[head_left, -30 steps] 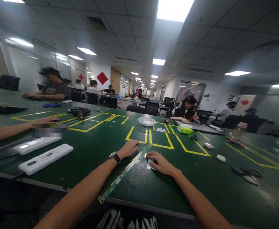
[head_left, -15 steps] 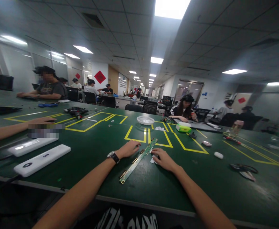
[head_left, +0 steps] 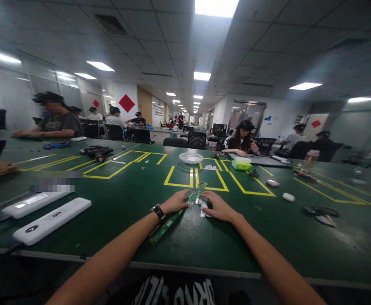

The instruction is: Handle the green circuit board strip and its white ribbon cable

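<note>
The green table is the biggest thing here. My long, thin circuit board is over it, slanting from near my left arm to far and a bit right. Its far part is between my hands. My left hand is nearer, its grip pinching the board's side. My right hand bends over white scraps; I can't tell if it holds any.
</note>
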The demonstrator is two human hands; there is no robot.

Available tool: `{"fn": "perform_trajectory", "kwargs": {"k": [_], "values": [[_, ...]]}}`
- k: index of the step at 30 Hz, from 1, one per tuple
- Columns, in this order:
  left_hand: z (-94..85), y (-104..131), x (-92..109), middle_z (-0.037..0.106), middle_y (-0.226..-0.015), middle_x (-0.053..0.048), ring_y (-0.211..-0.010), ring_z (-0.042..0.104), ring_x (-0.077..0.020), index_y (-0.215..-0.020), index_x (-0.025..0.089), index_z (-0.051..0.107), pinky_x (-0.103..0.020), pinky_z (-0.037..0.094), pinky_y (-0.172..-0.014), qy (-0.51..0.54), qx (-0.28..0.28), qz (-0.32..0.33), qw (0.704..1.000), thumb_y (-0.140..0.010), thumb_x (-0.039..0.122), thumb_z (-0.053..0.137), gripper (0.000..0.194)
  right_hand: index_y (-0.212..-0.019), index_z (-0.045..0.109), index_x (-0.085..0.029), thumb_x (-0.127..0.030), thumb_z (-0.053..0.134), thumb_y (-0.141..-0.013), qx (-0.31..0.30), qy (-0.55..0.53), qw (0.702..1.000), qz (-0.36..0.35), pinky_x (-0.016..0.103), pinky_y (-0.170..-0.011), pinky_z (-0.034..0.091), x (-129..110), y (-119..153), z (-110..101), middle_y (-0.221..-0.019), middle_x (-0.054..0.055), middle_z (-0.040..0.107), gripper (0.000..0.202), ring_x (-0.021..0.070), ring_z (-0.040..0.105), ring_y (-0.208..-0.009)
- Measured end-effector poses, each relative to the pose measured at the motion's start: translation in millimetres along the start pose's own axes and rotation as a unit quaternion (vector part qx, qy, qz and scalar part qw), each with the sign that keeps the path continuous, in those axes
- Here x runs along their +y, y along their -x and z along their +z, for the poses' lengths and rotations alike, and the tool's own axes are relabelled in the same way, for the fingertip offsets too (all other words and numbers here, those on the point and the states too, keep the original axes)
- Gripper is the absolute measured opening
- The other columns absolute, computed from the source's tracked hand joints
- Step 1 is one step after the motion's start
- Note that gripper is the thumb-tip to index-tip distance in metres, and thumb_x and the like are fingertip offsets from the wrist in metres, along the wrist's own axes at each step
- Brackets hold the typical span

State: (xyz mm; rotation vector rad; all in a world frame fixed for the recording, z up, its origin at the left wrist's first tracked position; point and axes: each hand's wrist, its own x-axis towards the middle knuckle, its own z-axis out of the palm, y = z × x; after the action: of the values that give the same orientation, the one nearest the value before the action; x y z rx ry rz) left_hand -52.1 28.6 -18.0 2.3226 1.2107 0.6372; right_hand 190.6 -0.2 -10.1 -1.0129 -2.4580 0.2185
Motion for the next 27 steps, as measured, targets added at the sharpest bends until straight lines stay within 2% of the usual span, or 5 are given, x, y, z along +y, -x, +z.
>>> {"fn": "perform_trajectory", "kwargs": {"k": [3,8,16,22,27], "values": [[-5.0,-1.4,-0.9,0.061,-0.079,-0.001,-0.069,0.057,-0.0150,-0.133,0.008,0.043,-0.023,0.043,-0.061,0.070,-0.012,-0.047,0.996,-0.068,0.011,0.063,0.069,-0.126,0.056,-0.019,-0.038,0.062,-0.080,-0.024,0.036,0.999,0.030,0.042,-0.100,0.036,1.4,2.0,-0.5,-0.129,0.013,0.052,0.050,0.0284,0.048,-0.117],[-15.9,8.7,9.4,0.051,-0.055,0.007,-0.038,0.041,-0.0067,-0.129,0.009,0.049,-0.018,0.032,-0.040,0.240,-0.108,-0.095,0.960,-0.070,0.011,0.056,0.059,-0.115,0.063,-0.020,-0.045,0.055,-0.086,-0.018,0.078,0.994,0.068,0.039,-0.091,0.039,-3.2,0.2,4.5,-0.118,0.011,0.058,0.039,0.0269,0.052,-0.107],[-16.5,11.7,31.4,0.059,-0.062,0.002,-0.044,0.047,-0.0069,-0.108,0.012,0.064,-0.016,0.035,-0.042,0.381,-0.106,-0.140,0.908,-0.068,0.008,0.048,0.043,-0.113,0.063,-0.022,-0.040,0.058,-0.085,-0.008,0.083,0.993,0.082,0.039,-0.087,0.039,-8.8,-3.0,8.6,-0.115,0.011,0.057,0.034,0.0278,0.049,-0.108],[-7.0,13.5,34.3,0.053,-0.060,0.005,-0.041,0.042,-0.0053,-0.110,0.013,0.058,-0.015,0.028,-0.036,0.360,-0.064,-0.169,0.915,-0.071,0.013,0.052,0.040,-0.104,0.063,-0.021,-0.033,0.061,-0.083,0.010,0.051,0.995,0.089,0.038,-0.086,0.039,-6.5,-3.2,13.2,-0.113,0.009,0.057,0.024,0.0261,0.050,-0.106],[-0.8,10.5,38.6,0.051,-0.053,0.008,-0.036,0.043,-0.0070,-0.132,0.014,0.039,-0.016,0.030,-0.035,0.329,-0.052,-0.178,0.926,-0.078,0.026,0.058,0.059,-0.101,0.058,-0.020,-0.031,0.065,-0.079,0.032,0.003,0.995,0.091,0.036,-0.085,0.039,-4.0,-4.2,20.6,-0.107,0.007,0.060,0.025,0.0232,0.052,-0.101]]}}
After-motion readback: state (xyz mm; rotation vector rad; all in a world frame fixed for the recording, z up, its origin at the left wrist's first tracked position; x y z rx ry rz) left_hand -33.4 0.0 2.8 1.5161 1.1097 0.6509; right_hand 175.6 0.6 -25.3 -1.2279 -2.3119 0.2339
